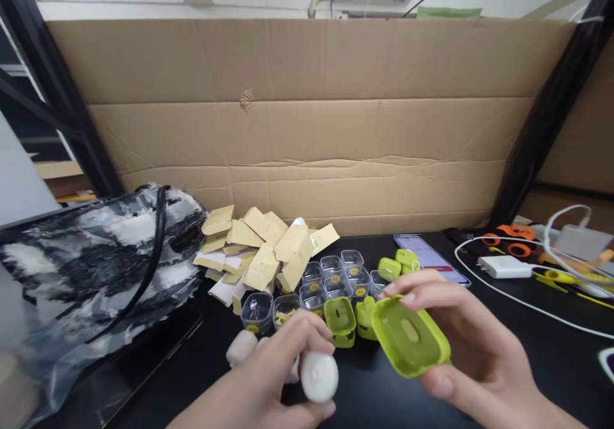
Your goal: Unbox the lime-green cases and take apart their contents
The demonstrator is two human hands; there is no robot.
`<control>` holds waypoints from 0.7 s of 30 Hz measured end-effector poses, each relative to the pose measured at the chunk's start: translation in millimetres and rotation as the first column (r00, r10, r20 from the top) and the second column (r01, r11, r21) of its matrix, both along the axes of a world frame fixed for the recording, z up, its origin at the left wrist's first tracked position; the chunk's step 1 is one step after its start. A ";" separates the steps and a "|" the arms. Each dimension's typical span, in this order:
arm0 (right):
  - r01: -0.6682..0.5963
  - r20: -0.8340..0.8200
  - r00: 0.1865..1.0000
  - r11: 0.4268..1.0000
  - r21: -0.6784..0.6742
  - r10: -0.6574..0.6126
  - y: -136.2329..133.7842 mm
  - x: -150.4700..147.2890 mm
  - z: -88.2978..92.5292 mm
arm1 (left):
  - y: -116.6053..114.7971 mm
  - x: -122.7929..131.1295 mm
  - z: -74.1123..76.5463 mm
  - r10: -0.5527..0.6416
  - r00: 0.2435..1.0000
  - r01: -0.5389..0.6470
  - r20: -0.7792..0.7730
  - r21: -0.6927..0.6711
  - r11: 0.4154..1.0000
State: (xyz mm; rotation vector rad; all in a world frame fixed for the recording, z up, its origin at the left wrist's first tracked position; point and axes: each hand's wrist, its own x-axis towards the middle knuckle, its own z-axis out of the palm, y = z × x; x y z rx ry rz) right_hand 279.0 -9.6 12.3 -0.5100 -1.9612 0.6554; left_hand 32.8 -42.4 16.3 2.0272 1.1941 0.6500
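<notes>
My left hand (pixel 283 378) is closed round a white round piece (pixel 319 376), its flat end facing up. More white pieces (pixel 241 348) lie beside and partly behind that hand. My right hand (pixel 480 346) grips a green lid-like piece (pixel 410 337) by its edges, the hollow inside with an oval mark turned to the camera. Between the hands, a green container (pixel 339 317) and another green piece (pixel 366 319) stand on the black table. Behind them are several clear square cups (pixel 332 274); one cup (pixel 286 311) near my left hand holds small yellowish bits.
Small cardboard boxes (pixel 261 250) are piled at the back left, beside a black-and-white bag (pixel 110 250). More green pieces (pixel 398 264) lie near a phone (pixel 429 259). A white charger (pixel 504 266), cables and orange scissors (pixel 515 233) are at right. A cardboard wall (pixel 311 128) stands behind.
</notes>
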 end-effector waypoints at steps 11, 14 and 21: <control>-0.137 0.086 0.986 0.989 -0.055 0.141 -4.0 -12.3 -3.9 | 14.9 -3.0 -24.9 0.111 0.879 0.148 -0.464 0.487 0.861; -0.080 0.140 0.986 0.994 -0.074 0.090 -6.7 -17.1 -8.4 | 12.2 -2.2 -26.7 0.144 0.886 0.143 -0.442 0.554 0.820; -0.017 0.166 0.985 0.952 0.306 -0.036 1.3 -34.1 -26.6 | 7.4 10.1 -30.0 -0.024 1.000 0.026 -0.010 0.347 0.938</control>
